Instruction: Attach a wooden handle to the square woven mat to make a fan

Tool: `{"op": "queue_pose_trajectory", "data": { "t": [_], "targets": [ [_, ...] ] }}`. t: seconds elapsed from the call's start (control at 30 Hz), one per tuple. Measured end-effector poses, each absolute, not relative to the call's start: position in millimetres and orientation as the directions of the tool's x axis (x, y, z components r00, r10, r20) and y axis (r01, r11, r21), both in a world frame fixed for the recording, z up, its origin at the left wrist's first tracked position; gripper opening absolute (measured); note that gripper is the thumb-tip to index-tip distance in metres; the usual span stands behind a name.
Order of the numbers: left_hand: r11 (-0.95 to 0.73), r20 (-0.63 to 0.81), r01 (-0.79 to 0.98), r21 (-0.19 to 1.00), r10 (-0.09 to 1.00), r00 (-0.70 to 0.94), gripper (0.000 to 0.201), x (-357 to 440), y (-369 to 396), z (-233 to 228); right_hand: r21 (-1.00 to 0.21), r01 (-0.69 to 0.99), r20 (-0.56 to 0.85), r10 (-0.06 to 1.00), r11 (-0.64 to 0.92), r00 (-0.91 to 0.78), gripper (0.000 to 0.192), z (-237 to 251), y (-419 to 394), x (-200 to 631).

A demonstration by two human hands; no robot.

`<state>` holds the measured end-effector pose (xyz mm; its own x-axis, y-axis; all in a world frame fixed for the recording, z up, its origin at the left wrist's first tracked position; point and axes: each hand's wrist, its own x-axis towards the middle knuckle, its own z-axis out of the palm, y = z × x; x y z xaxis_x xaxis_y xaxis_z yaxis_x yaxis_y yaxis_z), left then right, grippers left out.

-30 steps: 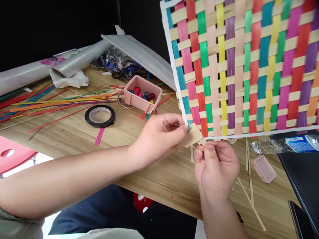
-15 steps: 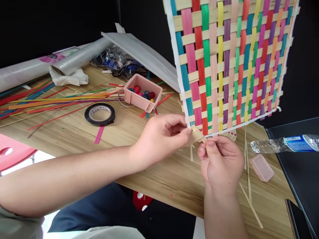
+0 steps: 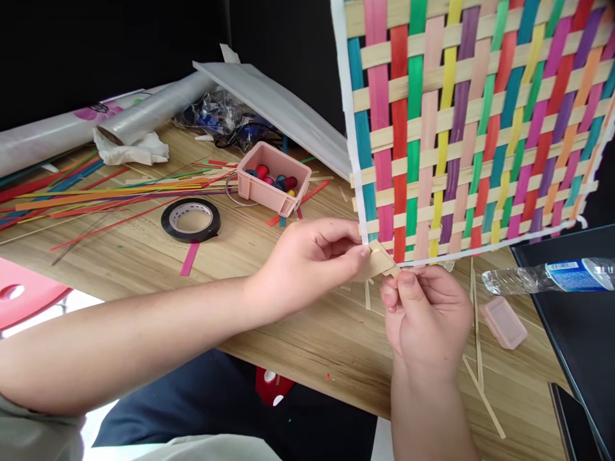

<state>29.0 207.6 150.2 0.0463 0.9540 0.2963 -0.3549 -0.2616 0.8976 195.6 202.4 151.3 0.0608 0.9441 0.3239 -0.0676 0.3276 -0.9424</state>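
Observation:
A woven mat (image 3: 471,121) of coloured and plain bamboo strips stands tilted up over the wooden table (image 3: 298,333), edged with white tape. At its lower left corner my left hand (image 3: 310,259) pinches a small beige piece of tape (image 3: 379,262) against the corner. My right hand (image 3: 425,314) pinches the other end of that same beige piece from below, thumb on top. Both hands sit close together at the corner.
A black tape roll (image 3: 191,219) and a pink box of thread spools (image 3: 273,178) lie to the left, beside loose coloured strips (image 3: 96,198). A pink lid (image 3: 503,322), a plastic bottle (image 3: 548,277) and thin bamboo slivers (image 3: 480,384) lie to the right. Rolled plastic sheets (image 3: 144,115) are at the back.
The mat has swung and tilted, its lower edge now rising to the right. Both hands stay pinched at the lower left corner, shifted slightly right.

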Motion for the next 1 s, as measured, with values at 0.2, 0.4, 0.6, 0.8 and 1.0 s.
{"op": "queue_pose_trajectory", "data": {
  "t": [0.2, 0.4, 0.6, 0.8, 1.0],
  "targets": [
    [-0.402, 0.453, -0.332, 0.853, 0.887, 0.089, 0.012, 28, 214, 149, -0.948, -0.031, 0.314, 0.947, 0.317, 0.07, 0.007, 154, 198, 199],
    [-0.468, 0.507, -0.257, 0.846, 0.855, 0.113, 0.014, 26, 215, 151, -0.953, 0.04, 0.304, 0.951, 0.302, 0.05, 0.007, 156, 197, 207],
    [-0.436, 0.482, -0.267, 0.859, 0.866, 0.136, 0.013, 26, 217, 149, -0.947, 0.088, 0.311, 0.95, 0.307, 0.033, 0.007, 159, 199, 216],
    [-0.311, 0.425, -0.424, 0.85, 0.882, 0.205, 0.018, 29, 218, 149, -0.914, 0.145, 0.387, 0.921, 0.378, 0.038, 0.006, 165, 196, 220],
    [-0.264, 0.407, -0.481, 0.836, 0.887, 0.221, 0.02, 31, 219, 157, -0.797, 0.204, 0.595, 0.797, 0.568, 0.105, 0.01, 170, 192, 209]
  ]
}}
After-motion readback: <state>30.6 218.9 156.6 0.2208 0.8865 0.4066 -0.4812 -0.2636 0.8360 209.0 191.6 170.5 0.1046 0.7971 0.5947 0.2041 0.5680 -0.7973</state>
